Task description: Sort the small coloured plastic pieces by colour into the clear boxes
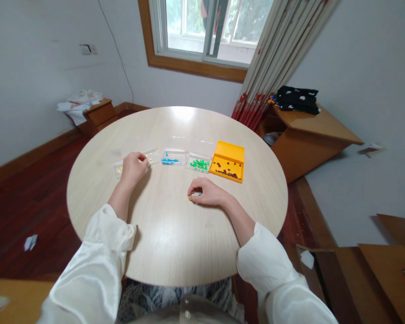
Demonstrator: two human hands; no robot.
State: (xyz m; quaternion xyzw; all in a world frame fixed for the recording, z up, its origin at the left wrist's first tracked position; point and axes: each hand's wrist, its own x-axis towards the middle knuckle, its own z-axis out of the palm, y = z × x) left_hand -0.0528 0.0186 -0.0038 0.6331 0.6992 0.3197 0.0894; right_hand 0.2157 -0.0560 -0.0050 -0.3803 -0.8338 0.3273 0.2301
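Over the clear boxes at the left, my left hand (pixel 134 167) has its fingers pinched together beside a clear box with pale yellow pieces (pixel 150 158); whatever it grips is too small to name. My right hand (pixel 205 191) rests near the middle of the table, thumb and forefinger closed at a small yellow piece (pixel 188 198). A small blue piece (pixel 199 195) shows by its fingers. Behind the hands are a clear box of blue pieces (pixel 173 157), a clear box of green pieces (pixel 198 163) and an open orange case (pixel 234 151) with dark brown pieces.
The boxes form a curved row on the round wooden table (pixel 165 234). Beyond it are a window, a long curtain (pixel 273 54), a wooden cabinet (pixel 313 130) with dark cloth on top at the right, and a small cabinet (pixel 101 113) with papers at the left.
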